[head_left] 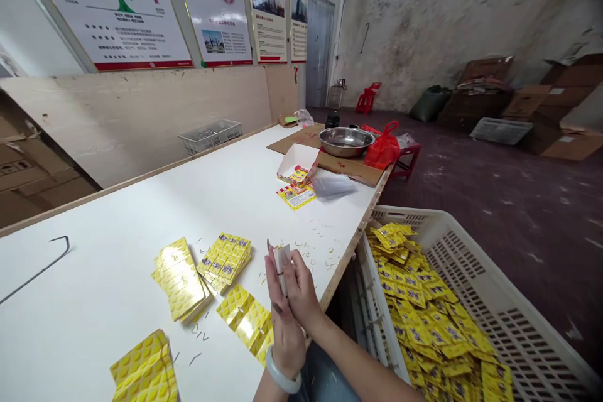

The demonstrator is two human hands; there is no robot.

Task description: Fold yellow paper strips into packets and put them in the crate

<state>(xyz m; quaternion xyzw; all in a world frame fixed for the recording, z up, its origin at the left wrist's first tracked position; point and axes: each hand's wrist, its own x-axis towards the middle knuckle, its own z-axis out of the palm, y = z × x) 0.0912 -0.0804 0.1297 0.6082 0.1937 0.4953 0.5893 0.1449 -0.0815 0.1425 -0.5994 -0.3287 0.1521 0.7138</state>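
My left hand [283, 333], with a pale bangle [282, 374] at the wrist, and my right hand [301, 292] are pressed together at the table's near edge. Between their closed fingers is a small flat white piece [282, 257]; its kind cannot be made out. Just left of my left hand lies a yellow sheet of joined sachets [245, 319]. Beyond it are a stack of yellow sachet sheets with blue print [227, 259] and a taller stack of plain yellow sheets [179, 279]. Another yellow pile [147, 369] lies at the near left.
Thin slivers [198, 331] are scattered over the white table [117, 251]. A white crate [471, 257] full of yellow sachets [419, 308] stands at right. Farther back are an open box [298, 163], clear plastic bags [334, 185], a steel basin [346, 141] and a red bag [384, 147]. A metal hook [61, 248] lies left.
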